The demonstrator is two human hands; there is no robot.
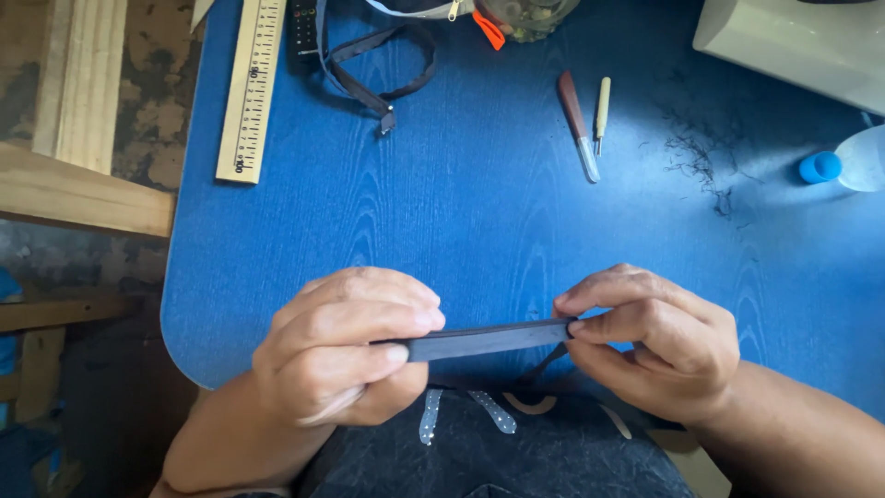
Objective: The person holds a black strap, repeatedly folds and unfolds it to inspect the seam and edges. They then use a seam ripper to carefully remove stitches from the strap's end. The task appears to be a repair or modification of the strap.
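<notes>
Both my hands pinch a dark folded strap (487,339) just above the blue counter (479,212): left hand (341,346) clamps one end, right hand (654,341) the other, its long axis running level left to right between them.

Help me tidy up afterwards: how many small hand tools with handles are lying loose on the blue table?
2. A brown-handled tool and a thinner cream-handled tool lie side by side near the table's far edge, beyond both hands. More may sit outside the picture.
</notes>
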